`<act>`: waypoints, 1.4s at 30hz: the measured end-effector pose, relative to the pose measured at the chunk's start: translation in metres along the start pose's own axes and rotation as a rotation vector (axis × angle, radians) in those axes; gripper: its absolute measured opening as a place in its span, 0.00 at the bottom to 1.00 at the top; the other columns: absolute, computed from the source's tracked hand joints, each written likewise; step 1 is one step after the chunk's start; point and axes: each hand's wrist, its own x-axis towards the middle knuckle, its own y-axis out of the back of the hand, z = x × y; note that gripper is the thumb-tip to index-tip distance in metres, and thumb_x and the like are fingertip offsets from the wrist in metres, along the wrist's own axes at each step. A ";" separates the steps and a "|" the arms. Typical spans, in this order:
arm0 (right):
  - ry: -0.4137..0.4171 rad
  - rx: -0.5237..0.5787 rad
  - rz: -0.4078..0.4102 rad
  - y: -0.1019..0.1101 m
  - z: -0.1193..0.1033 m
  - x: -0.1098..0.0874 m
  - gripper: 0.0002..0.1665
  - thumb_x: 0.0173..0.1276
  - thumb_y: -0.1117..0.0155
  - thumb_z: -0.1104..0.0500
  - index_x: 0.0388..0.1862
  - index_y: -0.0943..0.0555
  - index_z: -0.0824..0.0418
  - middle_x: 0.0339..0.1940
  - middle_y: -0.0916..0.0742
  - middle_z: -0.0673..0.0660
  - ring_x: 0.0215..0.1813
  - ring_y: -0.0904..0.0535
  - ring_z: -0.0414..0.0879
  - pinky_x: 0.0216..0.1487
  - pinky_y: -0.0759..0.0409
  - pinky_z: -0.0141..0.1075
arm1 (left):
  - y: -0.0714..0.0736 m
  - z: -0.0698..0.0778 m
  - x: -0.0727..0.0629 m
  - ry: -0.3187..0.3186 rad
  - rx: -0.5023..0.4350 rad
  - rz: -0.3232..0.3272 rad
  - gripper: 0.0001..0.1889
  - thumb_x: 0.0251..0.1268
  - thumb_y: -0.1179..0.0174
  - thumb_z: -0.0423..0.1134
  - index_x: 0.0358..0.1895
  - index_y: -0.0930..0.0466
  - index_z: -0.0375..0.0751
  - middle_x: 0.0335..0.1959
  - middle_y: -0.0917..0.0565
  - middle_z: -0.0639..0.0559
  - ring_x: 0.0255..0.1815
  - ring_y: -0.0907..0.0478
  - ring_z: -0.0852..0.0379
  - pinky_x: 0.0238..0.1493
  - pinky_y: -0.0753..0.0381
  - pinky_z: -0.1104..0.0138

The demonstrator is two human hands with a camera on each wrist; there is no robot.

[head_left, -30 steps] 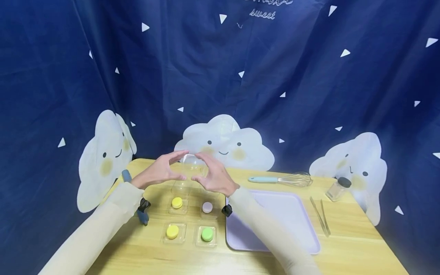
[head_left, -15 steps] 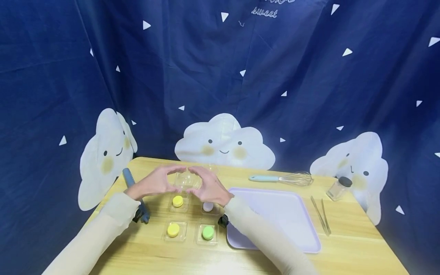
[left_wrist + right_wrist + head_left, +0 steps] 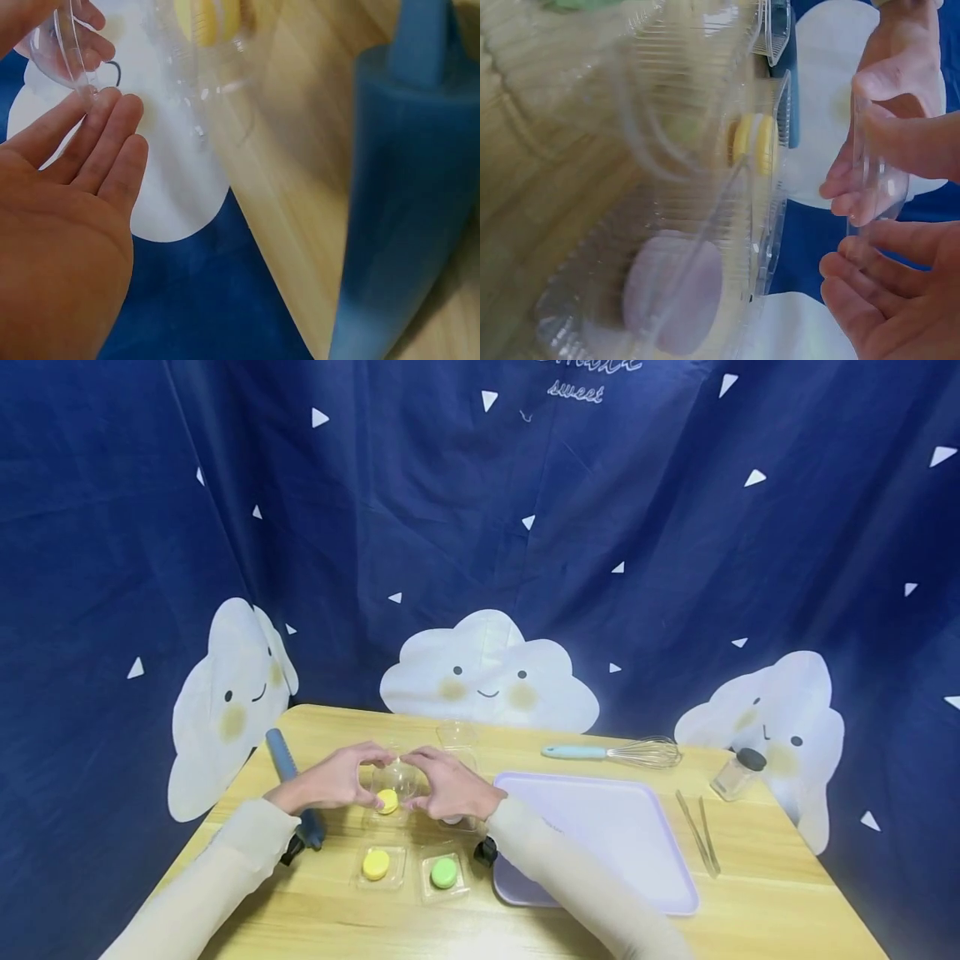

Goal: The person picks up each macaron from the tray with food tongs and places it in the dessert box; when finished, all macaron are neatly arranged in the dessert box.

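Observation:
Between them, my left hand [image 3: 341, 777] and right hand [image 3: 453, 785] hold a clear plastic lid [image 3: 395, 777] by its edges, over the back yellow macaron [image 3: 387, 802] in its clear box. Fingertips and thumbs pinch the rim from both sides; in the right wrist view the lid [image 3: 881, 187] shows edge-on. Beneath the right hand, the lilac macaron [image 3: 673, 291] is mostly covered in the head view. Closer to the front sit another yellow macaron [image 3: 376, 865] and a green macaron [image 3: 444, 873], each in a clear open box.
A blue rolling pin [image 3: 281, 756] lies beside the left forearm. To the right are a lilac tray [image 3: 600, 835] partly under the right sleeve, a whisk [image 3: 615, 752], tongs [image 3: 699, 835] and a dark-capped jar [image 3: 738, 773]. A clear lid [image 3: 456, 735] stands up behind the right hand.
Both hands have come down and nearer with the clear lid, from the table's back edge to over the back yellow macaron. The green macaron's box has shifted and turned slightly.

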 end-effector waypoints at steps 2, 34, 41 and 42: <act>-0.026 0.009 -0.045 0.000 -0.003 0.000 0.46 0.62 0.26 0.48 0.76 0.33 0.57 0.74 0.23 0.55 0.72 0.25 0.51 0.74 0.25 0.44 | -0.001 -0.001 -0.001 0.003 0.000 -0.013 0.39 0.48 0.22 0.43 0.66 0.24 0.34 0.60 0.18 0.40 0.62 0.22 0.40 0.66 0.23 0.41; -0.017 -0.067 -0.246 -0.007 -0.004 0.011 0.44 0.61 0.24 0.55 0.75 0.31 0.59 0.74 0.22 0.54 0.71 0.23 0.47 0.76 0.27 0.38 | -0.019 0.001 0.002 0.157 0.114 -0.094 0.41 0.43 0.18 0.46 0.64 0.22 0.36 0.61 0.17 0.44 0.59 0.20 0.45 0.63 0.20 0.48; -0.004 -0.091 -0.280 -0.010 -0.006 0.014 0.42 0.61 0.25 0.58 0.74 0.30 0.59 0.71 0.19 0.52 0.63 0.18 0.42 0.71 0.23 0.33 | -0.021 0.002 0.002 0.183 0.115 -0.116 0.39 0.42 0.18 0.45 0.62 0.21 0.37 0.59 0.16 0.45 0.59 0.19 0.47 0.62 0.19 0.49; -0.012 -0.091 -0.282 -0.010 -0.007 0.015 0.42 0.62 0.25 0.57 0.75 0.30 0.58 0.71 0.20 0.52 0.64 0.18 0.42 0.71 0.23 0.33 | -0.020 0.002 0.002 0.177 0.108 -0.118 0.39 0.42 0.17 0.44 0.62 0.21 0.37 0.58 0.16 0.45 0.59 0.20 0.46 0.63 0.19 0.49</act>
